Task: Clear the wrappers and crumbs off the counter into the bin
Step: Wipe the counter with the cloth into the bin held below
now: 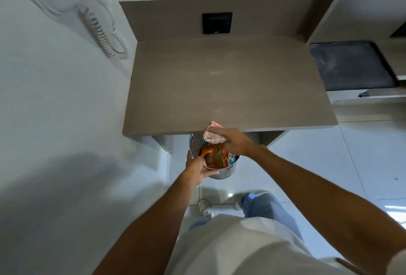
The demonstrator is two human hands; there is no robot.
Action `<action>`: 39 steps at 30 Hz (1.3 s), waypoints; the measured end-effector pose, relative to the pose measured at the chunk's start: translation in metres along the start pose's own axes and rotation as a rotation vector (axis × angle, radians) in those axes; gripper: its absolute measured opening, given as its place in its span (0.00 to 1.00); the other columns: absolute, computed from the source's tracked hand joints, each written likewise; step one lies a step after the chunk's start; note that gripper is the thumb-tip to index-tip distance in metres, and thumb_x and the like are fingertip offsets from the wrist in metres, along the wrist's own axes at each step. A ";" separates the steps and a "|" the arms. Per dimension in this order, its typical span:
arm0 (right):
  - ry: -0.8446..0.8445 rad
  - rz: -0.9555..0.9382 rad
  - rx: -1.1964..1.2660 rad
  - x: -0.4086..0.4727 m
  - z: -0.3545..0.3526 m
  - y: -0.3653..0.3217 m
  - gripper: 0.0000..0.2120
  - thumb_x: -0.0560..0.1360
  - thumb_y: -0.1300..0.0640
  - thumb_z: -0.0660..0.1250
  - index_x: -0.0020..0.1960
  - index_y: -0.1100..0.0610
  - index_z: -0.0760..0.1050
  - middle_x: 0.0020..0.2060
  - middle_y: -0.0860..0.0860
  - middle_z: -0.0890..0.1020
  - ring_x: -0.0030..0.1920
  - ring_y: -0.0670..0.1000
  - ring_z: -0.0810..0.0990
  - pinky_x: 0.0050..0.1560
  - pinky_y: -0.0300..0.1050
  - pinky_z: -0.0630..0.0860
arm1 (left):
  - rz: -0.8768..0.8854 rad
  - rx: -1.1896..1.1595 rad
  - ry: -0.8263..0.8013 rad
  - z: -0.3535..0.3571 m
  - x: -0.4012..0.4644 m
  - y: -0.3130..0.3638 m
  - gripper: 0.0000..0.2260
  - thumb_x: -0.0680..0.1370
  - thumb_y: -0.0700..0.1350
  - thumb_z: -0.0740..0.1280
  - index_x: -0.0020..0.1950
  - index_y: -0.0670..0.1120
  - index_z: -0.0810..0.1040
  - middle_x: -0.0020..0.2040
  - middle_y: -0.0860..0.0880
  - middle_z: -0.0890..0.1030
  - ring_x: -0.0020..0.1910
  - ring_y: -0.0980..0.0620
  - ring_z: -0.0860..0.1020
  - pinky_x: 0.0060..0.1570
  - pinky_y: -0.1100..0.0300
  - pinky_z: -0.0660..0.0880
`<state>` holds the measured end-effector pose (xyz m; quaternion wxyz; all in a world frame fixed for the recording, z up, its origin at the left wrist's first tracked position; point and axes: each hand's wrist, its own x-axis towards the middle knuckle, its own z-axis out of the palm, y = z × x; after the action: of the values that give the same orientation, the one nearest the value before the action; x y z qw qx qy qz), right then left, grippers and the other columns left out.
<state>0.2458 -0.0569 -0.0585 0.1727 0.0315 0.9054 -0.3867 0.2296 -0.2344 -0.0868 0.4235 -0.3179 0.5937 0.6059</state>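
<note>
A person holds a metal bin (216, 171) just under the counter (219, 81) edge, left hand (197, 170) closed around its rim, while the right hand (234, 142) presses a pink cloth (212, 136) at the lip, fingers curled over it. An orange wrapper (214, 158) already lies in the bin, with what looks like 1 more, bluish, beside it. The sweep seems near its end; to finish well, the rim should stay tight below the edge and the cloth be drawn straight off so crumbs drop inside, not on the tiled floor (329, 164). The brown counter looks nearly bare, faint pale specks near its middle. A wall phone (92, 11) hangs left, a dark socket (217, 23) sits behind, a black tray (351, 66) right.
</note>
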 end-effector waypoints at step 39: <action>0.336 0.273 -0.489 0.258 -0.190 0.116 0.28 0.86 0.46 0.46 0.84 0.52 0.49 0.84 0.52 0.49 0.84 0.57 0.45 0.83 0.58 0.45 | -0.068 0.055 0.189 0.065 0.067 -0.014 0.29 0.81 0.30 0.58 0.75 0.58 0.70 0.67 0.42 0.80 0.57 0.33 0.84 0.41 0.38 0.86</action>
<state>-0.0290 0.1393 -0.1037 0.0735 0.1734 0.9747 -0.1203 0.2206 -0.1623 -0.1466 0.3946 -0.3818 0.6364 0.5418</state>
